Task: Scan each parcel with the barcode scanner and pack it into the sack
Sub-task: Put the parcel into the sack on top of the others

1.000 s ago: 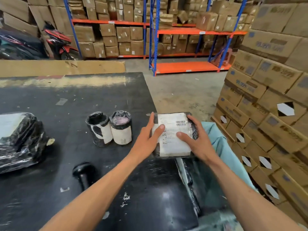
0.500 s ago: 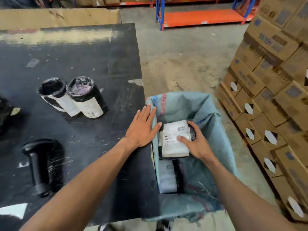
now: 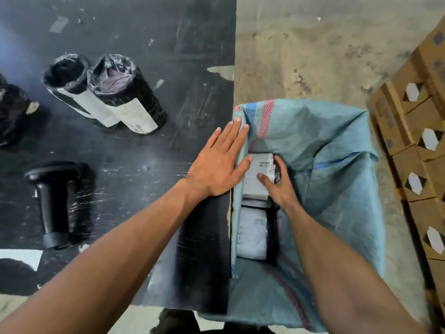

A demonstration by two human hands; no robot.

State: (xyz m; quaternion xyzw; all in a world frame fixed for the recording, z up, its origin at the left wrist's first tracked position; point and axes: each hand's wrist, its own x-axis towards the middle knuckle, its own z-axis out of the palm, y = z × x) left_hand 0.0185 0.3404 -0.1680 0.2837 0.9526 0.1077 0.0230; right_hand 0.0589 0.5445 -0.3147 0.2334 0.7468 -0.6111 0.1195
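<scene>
Gripped between thumb and curled fingers of the right hand (image 3: 279, 186): a flat parcel (image 3: 258, 175), white label with barcode facing up, held low inside the open mouth of the blue-green woven sack (image 3: 337, 145). Left hand (image 3: 216, 165) spread flat, fingers straight, pressing the sack's rim against the edge of the black table (image 3: 144, 153). Best done by lowering the parcel flat beside what already lies there, and by keeping the rim pinned so the mouth stays wide. Inside the sack, just below the held parcel: a second labelled parcel (image 3: 252, 235) in dark wrap, lying flat. On the table, well apart from the sack: two black-wrapped cylindrical parcels (image 3: 110, 97) side by side, touching, not yet packed; nearer, a black barcode scanner (image 3: 54, 201) lying unheld. Right of the sack: stacked cardboard cartons (image 3: 414, 141).
</scene>
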